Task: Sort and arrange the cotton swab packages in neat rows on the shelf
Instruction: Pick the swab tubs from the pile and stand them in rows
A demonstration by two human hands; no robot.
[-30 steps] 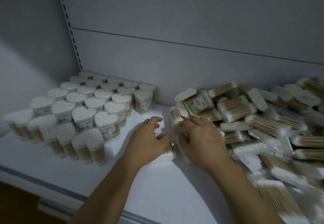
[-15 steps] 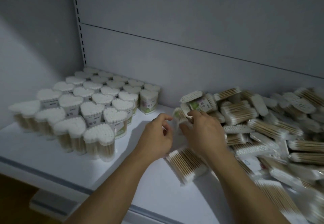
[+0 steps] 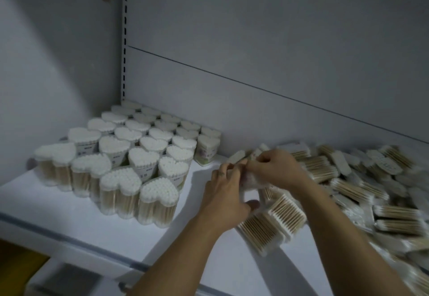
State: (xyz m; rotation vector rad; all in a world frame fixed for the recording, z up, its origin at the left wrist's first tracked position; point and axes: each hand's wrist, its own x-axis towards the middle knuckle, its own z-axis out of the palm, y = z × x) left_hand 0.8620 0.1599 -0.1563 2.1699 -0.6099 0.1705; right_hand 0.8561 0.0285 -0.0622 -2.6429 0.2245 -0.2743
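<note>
Heart-shaped cotton swab packages [image 3: 130, 161] stand upright in tight rows on the left of the white shelf [image 3: 69, 217]. A loose heap of swab packages [image 3: 362, 191] lies on their sides at the right. Both hands meet at the heap's left edge. My left hand [image 3: 225, 193] and my right hand [image 3: 276, 168] both grip one blurred swab package [image 3: 250, 183] lifted a little above the shelf. Just below the hands, a package [image 3: 271, 223] lies flat on the shelf with its wooden sticks showing.
The grey back panel [image 3: 255, 63] rises close behind the packages, with a slotted upright [image 3: 125, 40] at the corner and a side wall at the left. The shelf's front edge [image 3: 69, 240] runs across the lower left; a lower shelf shows beneath it.
Both hands rose from the shelf surface and closed round one package at the heap's edge. A package now lies flat below them. The camera view shifted left and upward.
</note>
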